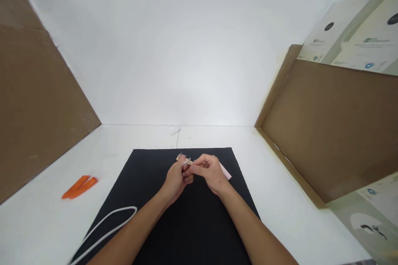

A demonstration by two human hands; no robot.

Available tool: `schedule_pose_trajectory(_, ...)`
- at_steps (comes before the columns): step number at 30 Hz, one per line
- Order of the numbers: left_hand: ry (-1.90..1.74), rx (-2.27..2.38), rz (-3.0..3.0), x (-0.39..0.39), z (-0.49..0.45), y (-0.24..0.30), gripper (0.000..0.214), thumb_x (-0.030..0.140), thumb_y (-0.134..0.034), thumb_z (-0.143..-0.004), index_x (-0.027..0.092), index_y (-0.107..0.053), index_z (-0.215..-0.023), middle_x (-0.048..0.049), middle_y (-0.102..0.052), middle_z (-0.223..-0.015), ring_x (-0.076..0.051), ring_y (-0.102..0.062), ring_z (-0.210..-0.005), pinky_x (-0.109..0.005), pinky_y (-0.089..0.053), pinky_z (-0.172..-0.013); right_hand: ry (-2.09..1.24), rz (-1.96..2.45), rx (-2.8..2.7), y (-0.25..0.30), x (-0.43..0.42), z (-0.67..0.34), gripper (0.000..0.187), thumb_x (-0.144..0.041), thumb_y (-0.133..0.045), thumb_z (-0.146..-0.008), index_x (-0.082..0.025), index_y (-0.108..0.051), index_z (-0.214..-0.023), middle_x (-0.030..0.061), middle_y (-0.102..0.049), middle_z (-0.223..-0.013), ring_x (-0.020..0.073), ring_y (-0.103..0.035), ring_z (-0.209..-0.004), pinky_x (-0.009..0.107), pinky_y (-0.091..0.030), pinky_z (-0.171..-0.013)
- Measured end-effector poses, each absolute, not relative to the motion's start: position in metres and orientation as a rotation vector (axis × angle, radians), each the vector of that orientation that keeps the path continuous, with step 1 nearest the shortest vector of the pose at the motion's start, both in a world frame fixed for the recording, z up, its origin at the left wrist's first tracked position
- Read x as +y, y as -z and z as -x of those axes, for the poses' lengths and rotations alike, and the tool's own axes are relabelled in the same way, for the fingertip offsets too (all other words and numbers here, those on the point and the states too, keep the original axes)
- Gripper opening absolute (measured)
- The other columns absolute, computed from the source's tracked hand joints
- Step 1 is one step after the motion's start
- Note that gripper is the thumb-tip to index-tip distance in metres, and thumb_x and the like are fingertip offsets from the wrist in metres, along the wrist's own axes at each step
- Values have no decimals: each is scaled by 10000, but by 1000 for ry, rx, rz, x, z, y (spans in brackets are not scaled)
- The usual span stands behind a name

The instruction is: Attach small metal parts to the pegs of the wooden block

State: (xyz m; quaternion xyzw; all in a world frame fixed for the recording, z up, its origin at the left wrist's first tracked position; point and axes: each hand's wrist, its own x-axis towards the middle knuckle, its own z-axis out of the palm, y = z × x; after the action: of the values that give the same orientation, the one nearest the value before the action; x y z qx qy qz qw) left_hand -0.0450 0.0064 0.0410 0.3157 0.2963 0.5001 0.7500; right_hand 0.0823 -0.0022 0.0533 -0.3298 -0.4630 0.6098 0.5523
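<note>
Above the far part of the black mat [192,227], my two hands meet around a small tan and silvery piece [188,161], too small to name. My left hand [174,180] is closed, gripping it between thumb and fingers. From the right, my right hand [212,174] pinches its near end with thumb and forefinger. Part of it is hidden behind the fingers. A pale pink strip-like thing [226,172] shows just beyond my right hand, apparently lying on the mat and partly covered by the hand.
Two orange pieces [77,187] lie on the white table [40,232] at left. A white cable loop [107,236] crosses the mat's near left corner, beside my left forearm. Brown cardboard panels [34,103] [336,124] stand at both sides, with a white wall [180,49] behind.
</note>
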Motion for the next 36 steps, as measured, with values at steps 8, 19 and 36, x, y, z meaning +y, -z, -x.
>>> schedule_pose_trajectory(8,-1132,639,-774,7,45,-37,468,516,-592,-834,195,-356,-588,91,-275,-504,-53,-229,-436,-190,-223,-438,-1368,808,-1115,-52,-1,-82,247,-310,-845,-615,-180,-643,-671,13,-720,-648,165,-680,-613,294,-544,-622)
schedule_pose_trajectory(19,-1162,708,-899,8,47,-29,478,580,-550,-840,186,-418,-605,66,-340,-544,-71,-274,-480,-207,-249,-462,-1375,785,-1204,-52,-4,-83,231,-325,-838,-622,-191,-654,-662,5,-700,-664,188,-680,-617,333,-574,-597)
schedule_pose_trajectory(36,-1161,674,-908,8,46,-33,474,570,-544,-851,192,-392,-609,75,-305,-548,-67,-244,-477,-200,-238,-457,-1355,786,-1182,-54,-3,-84,228,-301,-842,-617,-182,-651,-649,2,-700,-649,176,-674,-600,311,-559,-578)
